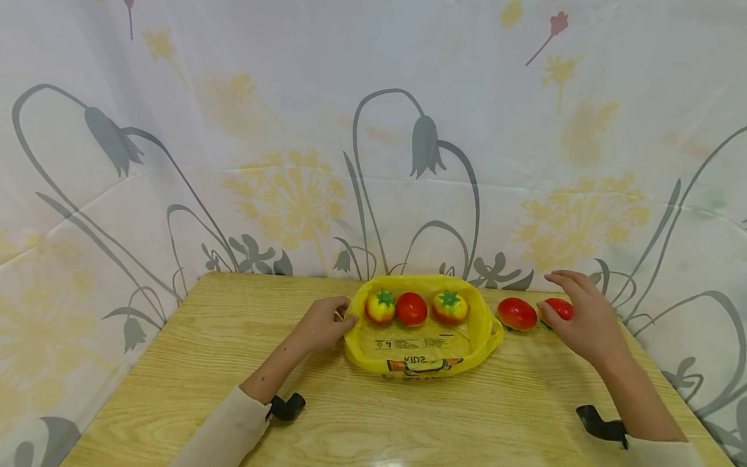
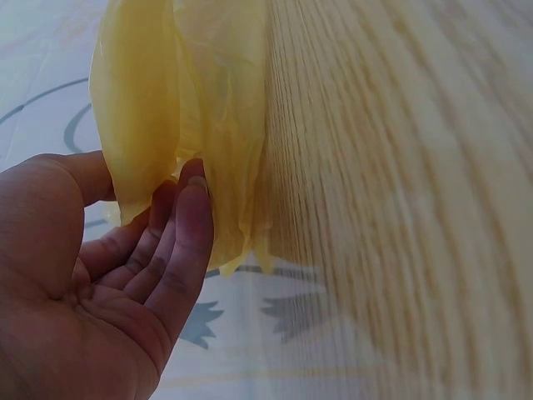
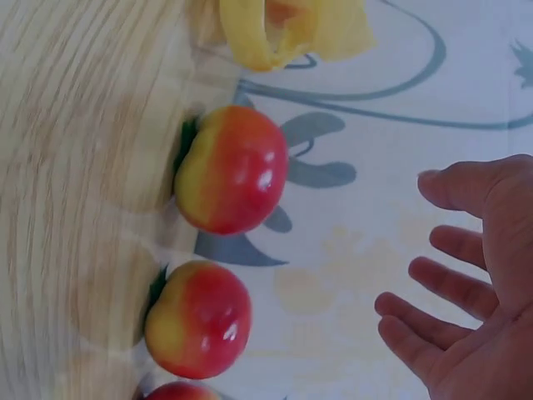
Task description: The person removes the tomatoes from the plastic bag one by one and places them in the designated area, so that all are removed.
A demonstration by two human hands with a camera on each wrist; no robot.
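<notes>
An opened yellow plastic bag lies on the table with three tomatoes inside: a red one between two that show green leaves, the left leafy tomato and the right leafy tomato. My left hand pinches the bag's left edge; the left wrist view has thumb and fingers on either side of the yellow film. To the bag's right, a tomato and another tomato sit on the table, leaves down. Above them hovers my right hand, fingers spread, holding nothing.
The right wrist view catches the top of a third tomato in that row, which my right hand hides in the head view. A pale flower-printed cloth hangs behind the wooden table.
</notes>
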